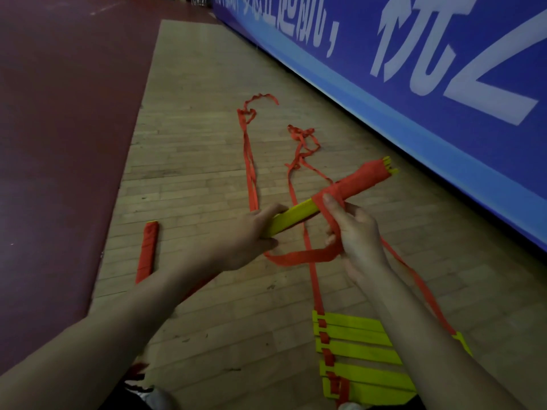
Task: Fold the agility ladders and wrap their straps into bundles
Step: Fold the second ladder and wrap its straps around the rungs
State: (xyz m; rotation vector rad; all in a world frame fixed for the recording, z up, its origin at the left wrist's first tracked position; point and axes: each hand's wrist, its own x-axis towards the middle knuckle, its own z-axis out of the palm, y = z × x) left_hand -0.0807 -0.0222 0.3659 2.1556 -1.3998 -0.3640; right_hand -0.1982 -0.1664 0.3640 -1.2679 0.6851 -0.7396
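- Two hands raised over the wooden floor (pixel 189 161), both closed on one folded ladder (pixel 299 216).
- Left hand (pixel 248 235) wrapped around the bare yellow end of the stacked rungs, thumb on top.
- Right hand (pixel 359 232) pinching the red strap (pixel 305 257) just beside the wound section, fingers curled, index finger pressed on the wrap.
- Far half of the stack already bound in red, yellow tips showing at the end near the blue banner (pixel 414 84).
- Loose strap tails (pixel 250 161) trailing away across the floor, kinked at their ends.
- Finished bundle (pixel 147 253) lying on the floor to the left, near the dark red mat (pixel 59 143).
- Second ladder (pixel 361 356) fanned flat on the floor below the right forearm.
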